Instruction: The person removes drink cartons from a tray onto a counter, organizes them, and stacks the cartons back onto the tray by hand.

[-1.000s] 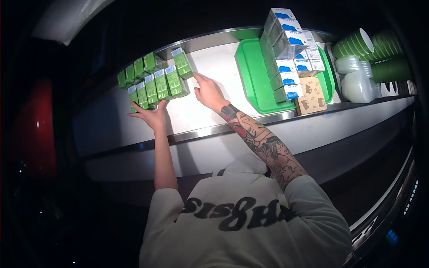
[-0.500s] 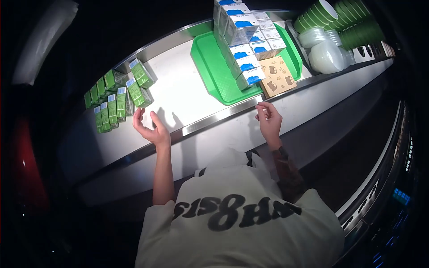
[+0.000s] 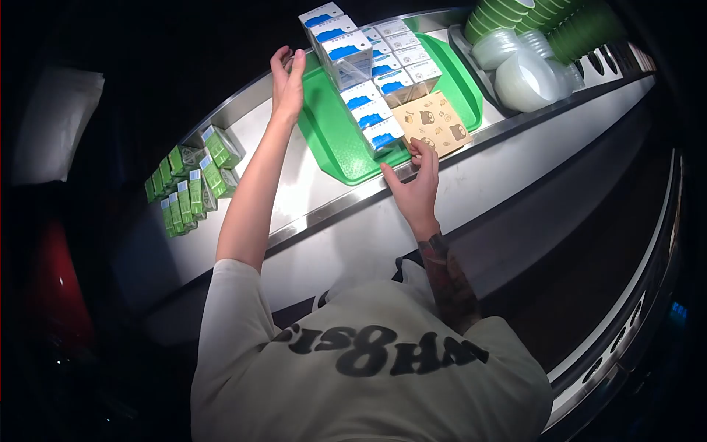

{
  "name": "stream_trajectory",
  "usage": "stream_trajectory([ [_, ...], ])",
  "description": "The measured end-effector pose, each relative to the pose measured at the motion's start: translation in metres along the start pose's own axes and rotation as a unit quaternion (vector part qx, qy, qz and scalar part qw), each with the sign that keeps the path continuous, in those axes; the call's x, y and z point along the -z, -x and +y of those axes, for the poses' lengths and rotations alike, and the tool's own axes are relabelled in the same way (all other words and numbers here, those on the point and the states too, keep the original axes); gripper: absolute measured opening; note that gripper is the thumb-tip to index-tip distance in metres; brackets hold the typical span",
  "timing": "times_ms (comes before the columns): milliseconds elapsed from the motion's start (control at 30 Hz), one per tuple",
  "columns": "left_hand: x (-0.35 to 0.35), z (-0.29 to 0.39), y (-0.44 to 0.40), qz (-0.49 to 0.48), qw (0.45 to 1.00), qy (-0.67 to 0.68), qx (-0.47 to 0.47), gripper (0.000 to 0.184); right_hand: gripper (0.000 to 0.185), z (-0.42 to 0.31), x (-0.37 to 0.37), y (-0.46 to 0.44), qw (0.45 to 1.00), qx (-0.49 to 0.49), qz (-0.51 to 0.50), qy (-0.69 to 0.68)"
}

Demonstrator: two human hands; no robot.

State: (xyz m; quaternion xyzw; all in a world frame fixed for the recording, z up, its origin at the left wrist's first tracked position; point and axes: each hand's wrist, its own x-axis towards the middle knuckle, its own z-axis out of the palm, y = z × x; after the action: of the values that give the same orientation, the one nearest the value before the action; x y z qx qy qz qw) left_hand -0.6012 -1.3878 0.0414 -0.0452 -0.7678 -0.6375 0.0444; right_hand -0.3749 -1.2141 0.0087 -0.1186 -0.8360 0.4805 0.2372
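A green tray lies on the counter with several stacked white-and-blue cartons on it. A tan bear-print packet lies at the tray's right front, beside the cartons. My left hand is stretched out near the tray's far left edge, fingers apart and nothing in it; whether it touches the rim I cannot tell. At the tray's front edge is my right hand, thumb and fingers apart, its fingertips overlapping the near edge of the packet. No carton is in either hand.
Several green cartons stand in rows at the left of the counter. To the right of the tray are clear plastic bowls and stacks of green cups. A metal rim runs along the counter's front.
My left hand has moved from beside the green cartons up to the tray's far left side. My right hand has come up to the tray's front edge, its fingers spreading.
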Motion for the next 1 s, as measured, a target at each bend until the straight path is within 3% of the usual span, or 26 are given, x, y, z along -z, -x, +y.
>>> stream_trajectory([
  [67,-0.007,-0.014,-0.023,0.002,1.000,0.011,-0.017,0.075,0.061,-0.006,0.002,-0.010,0.998,0.045,0.035,0.010],
  [167,-0.016,-0.039,-0.060,-0.018,0.993,0.095,-0.062,0.077,0.058,-0.021,-0.014,-0.036,0.985,0.015,-0.008,-0.169],
  [200,-0.023,-0.035,-0.069,-0.014,0.988,0.146,-0.038,0.065,0.063,-0.022,-0.021,-0.052,0.986,0.031,-0.038,-0.156],
  [300,-0.028,-0.014,-0.082,-0.059,0.976,0.176,0.109,0.064,0.072,-0.034,-0.046,-0.097,0.989,-0.040,-0.056,-0.128],
  [433,-0.027,0.009,-0.056,-0.031,0.994,0.089,0.056,0.052,0.076,-0.027,-0.092,-0.127,0.995,0.046,-0.059,-0.062],
  [500,-0.018,0.006,-0.036,0.020,0.988,0.149,0.036,0.050,0.075,-0.039,-0.098,-0.129,0.994,0.043,-0.062,-0.084],
  [567,0.000,0.004,-0.009,0.089,0.976,0.198,0.012,0.050,0.073,-0.055,-0.097,-0.118,0.989,0.106,-0.093,-0.046],
  [633,0.018,-0.001,0.027,0.171,0.927,0.330,0.043,0.049,0.075,-0.081,-0.097,-0.090,0.980,0.093,-0.165,-0.053],
  [700,0.063,-0.026,0.066,0.179,0.887,0.417,0.083,0.048,0.079,-0.095,-0.104,-0.059,0.962,0.165,-0.211,-0.046],
  [767,0.101,-0.018,0.120,0.206,0.889,0.405,0.054,0.047,0.080,-0.103,-0.118,-0.024,0.943,0.173,-0.275,-0.067],
  [833,0.135,-0.028,0.170,0.317,0.888,0.323,0.077,0.048,0.073,-0.110,-0.135,0.015,0.923,0.113,-0.353,-0.107],
  [900,0.171,-0.044,0.217,0.418,0.861,0.229,0.176,0.051,0.074,-0.116,-0.157,0.045,0.879,0.067,-0.446,-0.153],
  [967,0.204,-0.035,0.246,0.410,0.857,0.250,0.189,0.049,0.076,-0.127,-0.183,0.073,0.836,-0.014,-0.500,-0.226],
  [1000,0.228,-0.045,0.259,0.423,0.857,0.200,0.216,0.049,0.079,-0.133,-0.202,0.084,0.832,-0.027,-0.521,-0.187],
])
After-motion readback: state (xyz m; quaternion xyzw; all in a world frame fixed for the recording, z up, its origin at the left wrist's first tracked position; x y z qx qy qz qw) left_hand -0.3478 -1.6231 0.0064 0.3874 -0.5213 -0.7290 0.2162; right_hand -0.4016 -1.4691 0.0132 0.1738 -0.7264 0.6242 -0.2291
